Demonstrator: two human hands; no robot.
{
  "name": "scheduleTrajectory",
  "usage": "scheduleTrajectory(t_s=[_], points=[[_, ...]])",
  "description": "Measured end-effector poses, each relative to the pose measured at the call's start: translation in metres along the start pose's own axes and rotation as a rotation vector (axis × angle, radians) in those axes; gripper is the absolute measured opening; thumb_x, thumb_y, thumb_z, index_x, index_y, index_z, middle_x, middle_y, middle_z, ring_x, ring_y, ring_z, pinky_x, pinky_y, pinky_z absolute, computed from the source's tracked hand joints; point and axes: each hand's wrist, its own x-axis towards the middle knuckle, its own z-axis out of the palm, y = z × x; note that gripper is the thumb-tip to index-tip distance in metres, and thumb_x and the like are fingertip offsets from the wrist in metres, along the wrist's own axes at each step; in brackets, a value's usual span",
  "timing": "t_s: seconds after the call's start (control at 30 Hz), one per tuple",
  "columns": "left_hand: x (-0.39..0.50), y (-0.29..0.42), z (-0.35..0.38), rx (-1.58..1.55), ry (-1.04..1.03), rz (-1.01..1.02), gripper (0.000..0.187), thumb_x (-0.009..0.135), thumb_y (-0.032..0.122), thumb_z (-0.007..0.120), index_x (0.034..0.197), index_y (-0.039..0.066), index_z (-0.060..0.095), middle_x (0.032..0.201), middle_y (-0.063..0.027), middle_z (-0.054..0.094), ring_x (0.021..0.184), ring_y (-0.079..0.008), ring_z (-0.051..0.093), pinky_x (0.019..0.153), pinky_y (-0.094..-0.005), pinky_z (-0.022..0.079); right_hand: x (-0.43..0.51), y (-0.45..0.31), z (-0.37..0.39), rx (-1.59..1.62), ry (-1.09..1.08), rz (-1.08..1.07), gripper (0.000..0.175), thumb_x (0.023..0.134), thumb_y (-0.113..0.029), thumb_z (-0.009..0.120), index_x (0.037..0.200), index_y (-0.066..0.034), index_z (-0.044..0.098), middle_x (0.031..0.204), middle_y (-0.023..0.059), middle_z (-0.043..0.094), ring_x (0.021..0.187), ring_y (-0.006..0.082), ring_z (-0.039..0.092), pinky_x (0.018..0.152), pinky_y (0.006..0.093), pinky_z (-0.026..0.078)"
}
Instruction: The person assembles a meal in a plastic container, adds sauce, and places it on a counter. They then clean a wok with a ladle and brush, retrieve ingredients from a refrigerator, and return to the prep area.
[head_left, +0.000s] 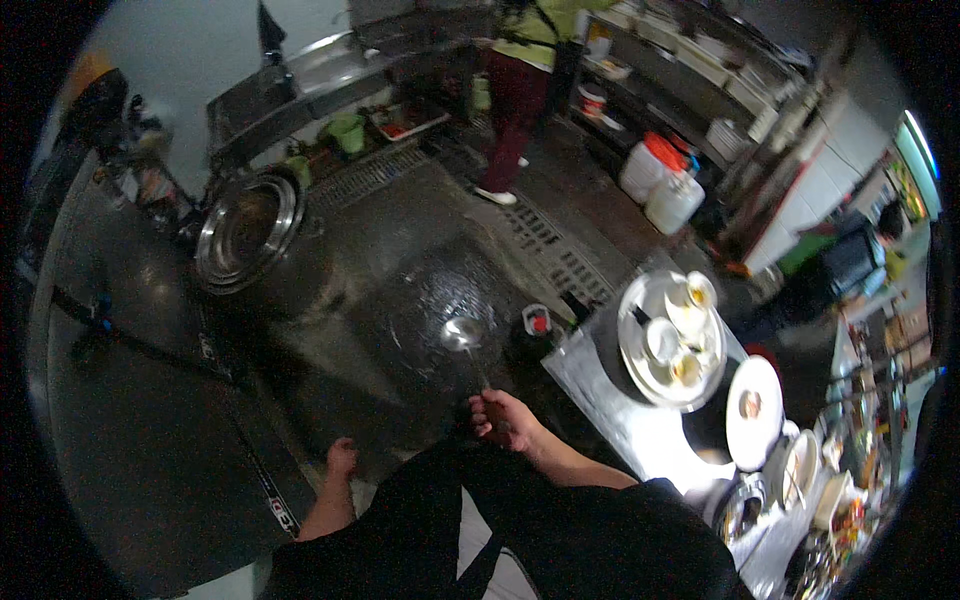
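My right hand (501, 420) is closed around the handle of a metal ladle (461, 334), held out in front of my body. The ladle's bowl catches the light above a dark, wet, glossy surface (427, 289). Lower left is my left hand (343, 457), near my side and apart from the ladle. Its fingers are dim and blurred, and I see nothing clearly in its grip. Right of the ladle sits a small round container (537, 321) with something red inside.
A metal tray (630, 375) of used bowls and cups stands on a steel table at right, beside a white oval plate (754, 431). Stacked metal basins (251, 232) are at left. A person in dark red trousers (514, 112) stands ahead near floor grates; another person (847, 262) is far right.
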Motion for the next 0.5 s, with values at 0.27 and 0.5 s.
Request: scheduleTrajectory(t_s=[0.27, 0.5], points=[[0.063, 0.072, -0.026, 0.129, 0.25, -0.098, 0.041, 0.089, 0.029, 0.06, 0.122, 0.005, 0.058, 0.109, -0.0204, 0.062, 0.092, -0.032, 0.062, 0.075, -0.0462, 0.052, 0.142, -0.133, 0.028, 0.166, 0.055, 0.016, 0.017, 0.088, -0.022, 0.058, 0.091, -0.0068, 0.051, 0.079, 0.0065, 0.055, 0.071, 0.0202, 0.053, 0.057, 0.0325, 0.042], [0.15, 0.109, -0.064, -0.667, -0.115, -0.174, 0.043, 0.098, 0.034, 0.044, 0.121, 0.0, 0.057, 0.105, -0.0183, 0.06, 0.083, -0.0347, 0.06, 0.067, -0.0468, 0.051, 0.184, -0.226, 0.046, 0.05, 0.097, -0.01, 0.028, 0.084, -0.038, 0.057, 0.084, -0.0101, 0.052, 0.073, 0.0004, 0.05, 0.063, 0.0161, 0.047, 0.054, 0.0279, 0.033]])
